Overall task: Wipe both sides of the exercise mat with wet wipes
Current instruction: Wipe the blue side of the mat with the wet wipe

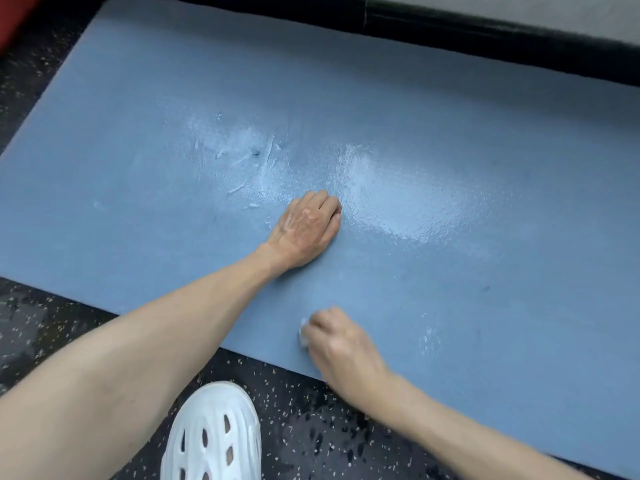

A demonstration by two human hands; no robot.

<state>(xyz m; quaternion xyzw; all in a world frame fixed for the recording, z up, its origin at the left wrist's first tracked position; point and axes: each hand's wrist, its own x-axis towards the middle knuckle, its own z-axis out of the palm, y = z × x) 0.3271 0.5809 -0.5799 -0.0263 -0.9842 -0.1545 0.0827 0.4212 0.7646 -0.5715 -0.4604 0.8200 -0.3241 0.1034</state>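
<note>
Fingers point(320, 322) of right hand point(343, 344) pinch a wet wipe point(304, 337) on the mat point(138, 174); left hand point(304, 230) rests curled.

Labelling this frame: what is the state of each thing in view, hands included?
exercise mat: flat on floor, wet sheen mid-surface.
wet wipe: bunched, pressed on mat by its near edge.
right hand: grips the wipe.
left hand: rests on mat, fingers curled, holds nothing visible.
white shoe: on floor beside mat.
</note>
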